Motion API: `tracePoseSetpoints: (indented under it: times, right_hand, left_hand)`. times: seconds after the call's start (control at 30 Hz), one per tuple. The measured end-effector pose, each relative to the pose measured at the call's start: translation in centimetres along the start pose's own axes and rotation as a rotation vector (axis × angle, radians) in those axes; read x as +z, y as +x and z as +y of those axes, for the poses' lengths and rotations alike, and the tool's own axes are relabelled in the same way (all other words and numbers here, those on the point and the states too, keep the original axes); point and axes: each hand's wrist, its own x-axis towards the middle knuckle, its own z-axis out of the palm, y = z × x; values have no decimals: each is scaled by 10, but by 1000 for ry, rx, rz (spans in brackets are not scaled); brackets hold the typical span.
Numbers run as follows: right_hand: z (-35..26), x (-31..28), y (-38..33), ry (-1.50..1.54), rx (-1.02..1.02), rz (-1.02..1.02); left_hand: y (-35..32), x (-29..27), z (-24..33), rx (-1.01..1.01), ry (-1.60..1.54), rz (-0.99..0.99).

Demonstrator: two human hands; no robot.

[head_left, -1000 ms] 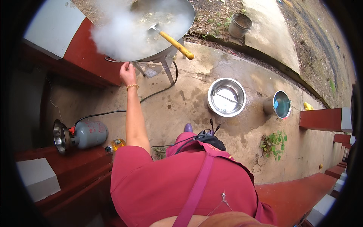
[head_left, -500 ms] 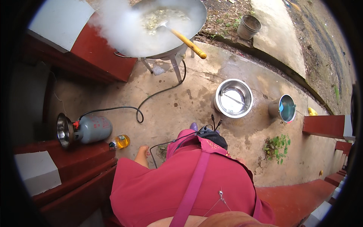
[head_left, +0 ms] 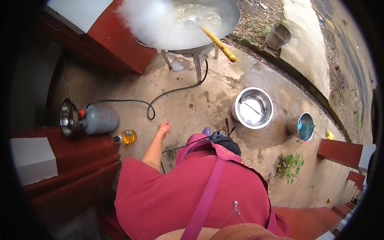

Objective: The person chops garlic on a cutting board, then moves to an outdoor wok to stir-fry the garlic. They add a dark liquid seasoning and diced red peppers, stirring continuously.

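Note:
My left hand (head_left: 165, 128) hangs forward over the concrete, at the end of a bare forearm with a bracelet at the wrist. Its fingers are curled in, and nothing shows in them. Closest to it are the black hose (head_left: 150, 105) and a bottle of yellow oil (head_left: 129, 137). My right hand is out of sight. Ahead, a wide wok (head_left: 234, 24) steams on a metal stand (head_left: 197, 68). Pale food and bubbling liquid show through the steam. A ladle or spatula with a wooden handle (head_left: 218, 43) rests in it, the handle sticking out over the rim.
A grey gas cylinder (head_left: 102, 119) stands at the left beside a steel bowl (head_left: 69, 117). To the right are a shiny steel basin (head_left: 254, 108) and a metal bucket (head_left: 305, 127). An old pail (head_left: 278, 36) sits beyond the kerb. Red ledges (head_left: 116, 44) flank the floor.
My left arm has swung forward, bringing the hand out past my side. The wok, basin and bucket have shifted right in the picture. The sliver of my right hand has gone from view.

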Motion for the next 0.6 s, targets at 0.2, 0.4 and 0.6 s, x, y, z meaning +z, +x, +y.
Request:
tracePoseSetpoints:
  times: [0.2,0.4,0.6]
  right_hand:
    - [19,-5,21,-45,-4,-28]
    - [6,-14,21,-25,-42,-24]
    - [-20,-14,16,61,-119,-22]
  left_hand:
    - [-28,-13,-45,-302,-8,42]
    - [-7,-21,-103,-414,-80,-11]
    - [-16,1,-66,-271,-130,-52]
